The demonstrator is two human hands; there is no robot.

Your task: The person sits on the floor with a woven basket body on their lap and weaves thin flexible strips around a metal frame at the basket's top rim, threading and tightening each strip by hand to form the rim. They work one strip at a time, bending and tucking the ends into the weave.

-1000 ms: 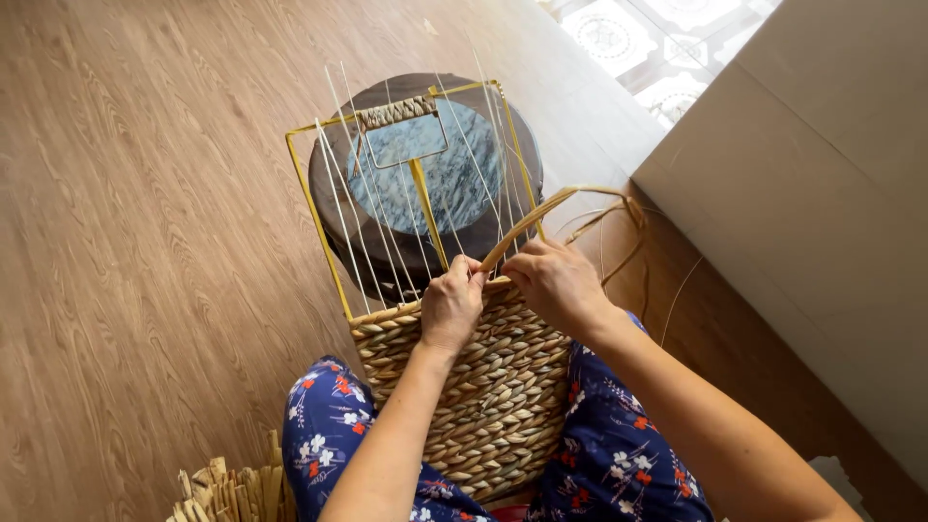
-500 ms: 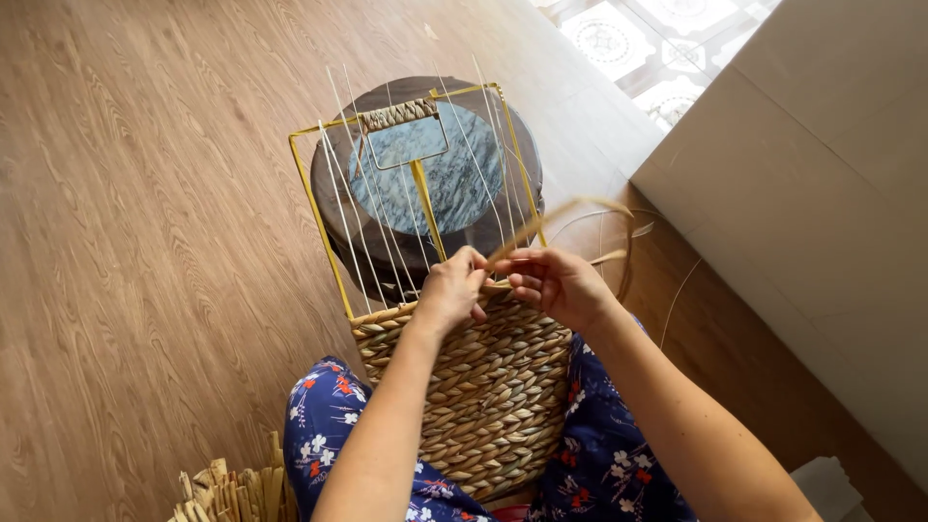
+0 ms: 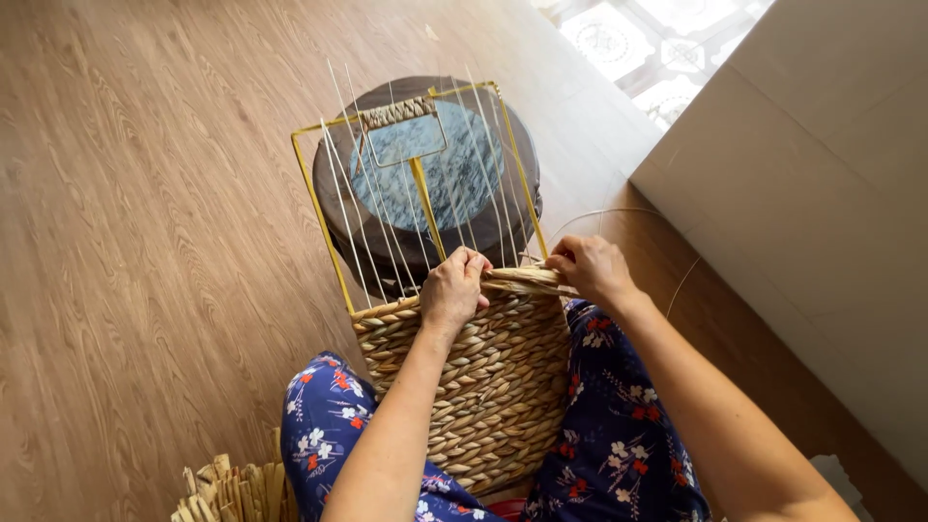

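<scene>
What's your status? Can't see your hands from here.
Left hand pressing the weave. Right hand gripping the straw strand. Basket half woven. Nothing in the way.

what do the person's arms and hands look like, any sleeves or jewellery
Both forearms are bare, with no sleeves in view. The left hand and right hand wear no gloves; no rings, watch or bracelets show. Fingers are bare.
</scene>
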